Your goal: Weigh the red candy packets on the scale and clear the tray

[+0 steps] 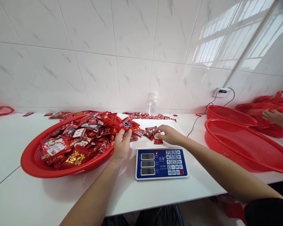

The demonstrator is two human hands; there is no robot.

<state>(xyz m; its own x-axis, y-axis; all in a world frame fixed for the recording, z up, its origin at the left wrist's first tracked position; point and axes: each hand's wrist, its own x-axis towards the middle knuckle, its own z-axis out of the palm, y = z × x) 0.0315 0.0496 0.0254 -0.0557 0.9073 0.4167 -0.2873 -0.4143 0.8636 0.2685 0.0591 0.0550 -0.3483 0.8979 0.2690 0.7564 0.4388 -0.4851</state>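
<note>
My left hand point(122, 142) is closed around a few red printed snack packets point(128, 123), held above the left edge of the scale's white pan point(176, 126). Over that pan, my right hand point(168, 134) has its thumb and index finger curved onto a small red packet point(158, 140). Other small packets point(150, 131) lie beside its fingertips. The scale's blue panel point(161, 164) faces me with lit displays and a keypad. To the left stands a red plastic basket point(25, 160) heaped with red packets point(79, 138), some with gold lettering.
Loose red packets point(146, 116) line the wall behind the scale, near a clear plastic bottle point(153, 103). At right are two red baskets point(240, 147). Another person's hand point(277, 117) touches red netting point(252, 110). A black cable point(200, 115) runs from the wall socket point(222, 92).
</note>
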